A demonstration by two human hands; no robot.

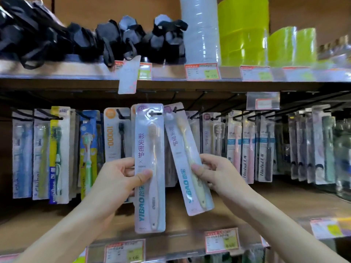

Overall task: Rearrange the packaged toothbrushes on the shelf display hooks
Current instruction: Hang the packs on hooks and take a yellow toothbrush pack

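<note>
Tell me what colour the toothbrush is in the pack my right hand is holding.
Pale yellow: the toothbrush in the tilted pack held by the right hand, seen in the head view.

- Left hand (121, 175): bare, no ring or glove, short plain nails.
- Right hand (214, 174): bare likewise, short unpainted nails.
- Both forearms bare; no sleeve, watch or bracelet shows.

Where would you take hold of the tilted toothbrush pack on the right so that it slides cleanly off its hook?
Pinch the tilted pack at its lower half from the right edge, as the right hand does: the flat card gives thumb and fingers opposing faces, and the top hole stays clear on the hook.
</note>
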